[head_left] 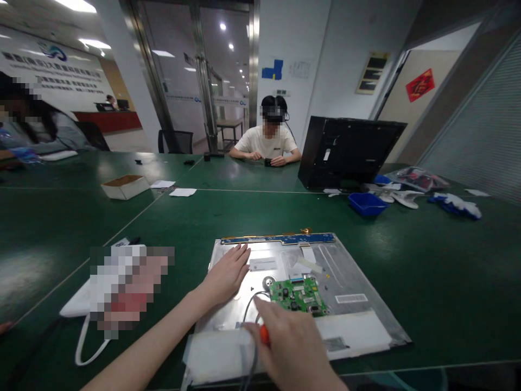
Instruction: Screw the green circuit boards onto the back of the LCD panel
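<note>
A flat metal display panel [354, 282] lies on the table in front of me, its back facing up. My left hand [227, 273] rests on the panel's upper left with fingers stretched out and pressed down, holding nothing. Closer to me, my right hand [291, 339] is closed around an orange-handled tool [265, 334]; its tip is hidden. Just beyond that hand sits a green circuit board [299, 294], with a dark cable [249, 305] looping at its left. A blue circuit strip [280, 239] runs along the panel's far edge.
A white device with a strap [75, 298] lies to the left, partly blurred. Farther off are an open box [126, 187], a black monitor [354, 149], a blue tray [367, 205] and gloves [456, 205]. One person [266, 138] sits opposite, another at far left.
</note>
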